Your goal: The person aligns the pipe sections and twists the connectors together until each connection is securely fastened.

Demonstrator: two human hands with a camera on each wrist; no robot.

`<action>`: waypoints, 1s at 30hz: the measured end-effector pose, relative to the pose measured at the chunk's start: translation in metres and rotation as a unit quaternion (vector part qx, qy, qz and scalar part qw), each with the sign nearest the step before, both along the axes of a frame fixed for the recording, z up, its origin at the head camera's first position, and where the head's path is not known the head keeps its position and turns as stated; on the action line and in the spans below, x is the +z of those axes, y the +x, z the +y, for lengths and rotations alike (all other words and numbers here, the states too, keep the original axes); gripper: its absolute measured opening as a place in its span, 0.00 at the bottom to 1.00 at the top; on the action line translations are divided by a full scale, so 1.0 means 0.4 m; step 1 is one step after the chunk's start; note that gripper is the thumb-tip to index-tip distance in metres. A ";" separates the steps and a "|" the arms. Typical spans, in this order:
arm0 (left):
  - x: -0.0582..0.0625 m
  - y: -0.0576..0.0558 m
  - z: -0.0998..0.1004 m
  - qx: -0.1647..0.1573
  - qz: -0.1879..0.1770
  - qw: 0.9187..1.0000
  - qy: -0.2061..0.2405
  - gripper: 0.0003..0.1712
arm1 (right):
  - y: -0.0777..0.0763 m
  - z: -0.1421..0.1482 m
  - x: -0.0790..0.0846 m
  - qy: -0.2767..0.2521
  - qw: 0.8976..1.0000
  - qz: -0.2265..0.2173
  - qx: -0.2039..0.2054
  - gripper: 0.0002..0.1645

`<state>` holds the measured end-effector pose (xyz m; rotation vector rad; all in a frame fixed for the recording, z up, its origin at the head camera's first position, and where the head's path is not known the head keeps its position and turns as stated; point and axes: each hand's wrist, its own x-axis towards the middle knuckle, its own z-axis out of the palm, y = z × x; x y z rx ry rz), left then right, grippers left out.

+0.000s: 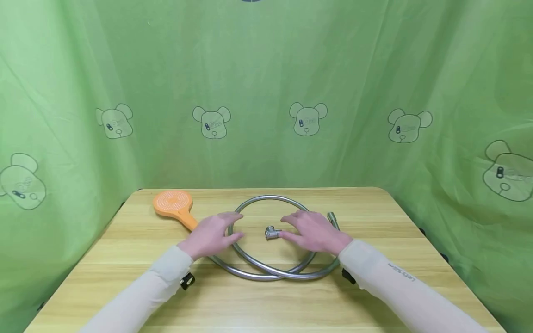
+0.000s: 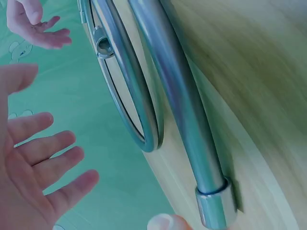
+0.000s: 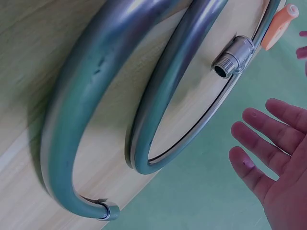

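Observation:
In the head view my left hand [image 1: 210, 233] hovers with loosely spread fingers above the handle of an orange shower head [image 1: 172, 203], hiding the handle's end. A silver shower hose [image 1: 266, 197] lies looped under and between both hands. The left wrist view shows one hose end nut [image 2: 216, 206] near the handle end [image 2: 160, 223], apart from it. My right hand [image 1: 314, 230] is held over the hose's right side, fingers relaxed. Close to its thumb is a small metal tee fitting [image 1: 272, 232], inside the loop; its threaded end shows in the right wrist view. Neither hand holds anything.
A wooden table [image 1: 250, 310] carries everything. The hose's other end nut [image 1: 331, 216] points toward the back right. Green curtain [image 1: 258, 157] printed with bear heads hangs behind the table and on both sides.

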<state>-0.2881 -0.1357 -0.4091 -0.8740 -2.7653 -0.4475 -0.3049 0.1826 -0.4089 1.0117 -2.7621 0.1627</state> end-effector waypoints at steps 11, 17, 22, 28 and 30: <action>0.009 0.004 -0.057 0.062 0.032 0.997 0.044 0.24 | -0.008 -0.015 -0.007 -0.002 1.000 0.009 0.004 0.33; 0.007 0.010 -0.099 0.096 0.033 0.993 0.054 0.22 | -0.007 -0.026 -0.007 -0.008 1.000 0.009 0.011 0.33; -0.002 0.015 -0.135 0.131 0.020 0.989 0.072 0.23 | -0.007 -0.034 -0.017 -0.005 1.000 0.009 0.023 0.36; -0.005 0.015 -0.168 0.188 -0.001 0.980 0.073 0.25 | -0.002 -0.047 -0.020 0.016 1.000 0.000 0.019 0.39; -0.007 0.011 -0.177 0.207 -0.012 0.976 0.070 0.25 | -0.001 -0.053 -0.021 0.015 1.000 -0.002 0.019 0.37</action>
